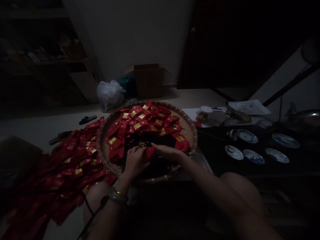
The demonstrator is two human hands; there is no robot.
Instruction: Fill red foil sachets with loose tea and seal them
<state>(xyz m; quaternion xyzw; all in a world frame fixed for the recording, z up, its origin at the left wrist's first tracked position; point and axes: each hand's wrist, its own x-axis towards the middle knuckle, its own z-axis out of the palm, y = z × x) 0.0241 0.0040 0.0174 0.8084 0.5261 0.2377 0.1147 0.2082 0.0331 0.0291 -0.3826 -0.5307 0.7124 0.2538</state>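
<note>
A wide round woven bamboo tray [193, 133] stands in front of me. In its far half lies a heap of small red packets with gold squares [142, 116], and its near part holds a dark surface strewn with small light bits. Over that dark area my left hand [135, 161] has its fingers closed on a red packet [149, 154]. From the other side my right hand [166, 153] meets the same packet, its upper digit stretched out and its lower fingers hidden. Dim light blurs the packet's details.
More red packets [82, 160] are heaped on the left. Patterned dishes [253, 156] sit on the dark table at right, with a white-lidded jar [205, 113] behind them. A cardboard box [148, 80], plastic bag [110, 95] and slippers [87, 119] are on the floor.
</note>
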